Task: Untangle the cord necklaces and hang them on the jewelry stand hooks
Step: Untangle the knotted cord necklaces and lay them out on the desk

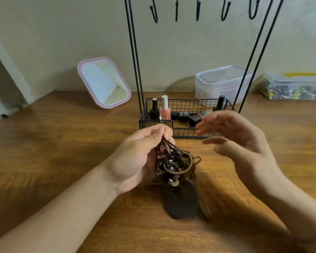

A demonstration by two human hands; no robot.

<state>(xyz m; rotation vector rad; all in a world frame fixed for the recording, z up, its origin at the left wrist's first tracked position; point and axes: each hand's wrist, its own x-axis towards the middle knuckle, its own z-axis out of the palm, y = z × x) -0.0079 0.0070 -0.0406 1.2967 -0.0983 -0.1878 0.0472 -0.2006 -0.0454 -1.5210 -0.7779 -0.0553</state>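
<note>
The left hand (135, 157) pinches the upper strands of the cord necklaces (175, 163) between thumb and curled fingers, just in front of the wire basket (182, 133); the bundle hangs from that pinch as 1 knotted clump of brown and black cords with small beads and a pale disc, its lower end reaching down toward the bench (62, 143); judged, the lift lets the weight of the cords pull loops apart so that a single strand can be singled out.

The right hand (241, 141) hovers to the right of the bundle, apart from it, fingers spread and loosely bent, holding nothing; its outline is blurred; judged, it is placed to pick at a loop.

A dark brown flat piece (181, 203), possibly leather or a pouch, lies on the bench below the bundle; whether it is attached to the cords cannot be told.

The jewelry stand (135, 61) rises from the basket; 5 hooks (154, 13) show above, all bare; no necklace is hung yet.

Inside the basket stand nail polish bottles (165, 110); a lying black bottle carries white lettering too small to read; the pink mirror (104, 82) left of the basket bears a small round emblem, not legible.
</note>
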